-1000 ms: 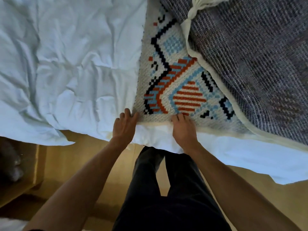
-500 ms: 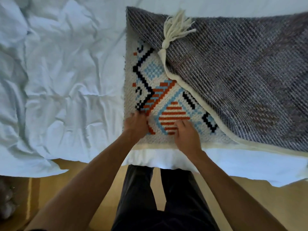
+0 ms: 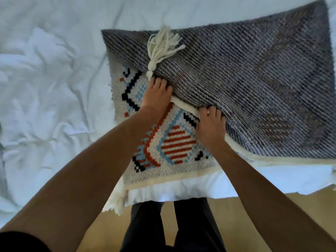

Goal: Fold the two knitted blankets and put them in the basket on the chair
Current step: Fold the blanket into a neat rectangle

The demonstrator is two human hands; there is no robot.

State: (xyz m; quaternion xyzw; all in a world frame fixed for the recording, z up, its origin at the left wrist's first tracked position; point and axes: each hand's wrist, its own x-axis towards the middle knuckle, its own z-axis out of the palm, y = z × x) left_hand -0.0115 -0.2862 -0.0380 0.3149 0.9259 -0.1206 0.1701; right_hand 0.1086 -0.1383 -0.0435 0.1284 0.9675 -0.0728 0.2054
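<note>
A big white bed (image 3: 45, 88) is seen, with its crumpled sheet spread to the far side and the left. One knitted blanket (image 3: 227, 99) is laid flat on it, close to the near edge, so it can be reached and folded there. The basket, the chair and the other blanket are not seen.

A large corner of the blanket is turned over as a flap (image 3: 272, 79). Its grey back is shown on the right and far side, and the bright pattern is bare on the near left. The fold looks crooked, so the flap is probably held so that it can be laid straight. The wooden floor (image 3: 254, 211) is seen below the bed.

The left hand (image 3: 156, 93) is placed at the flap's cream edge (image 3: 183, 104), just beside the tassel (image 3: 160, 50), and its fingers are curled round that edge. The right hand (image 3: 211, 122) is placed further along the same edge, nearer and to the right. Its fingers are clenched on the edge too. Two grips set apart are likely used so the soft flap is not allowed to sag. A second tassel (image 3: 118, 199) is seen hanging off the near left corner.
</note>
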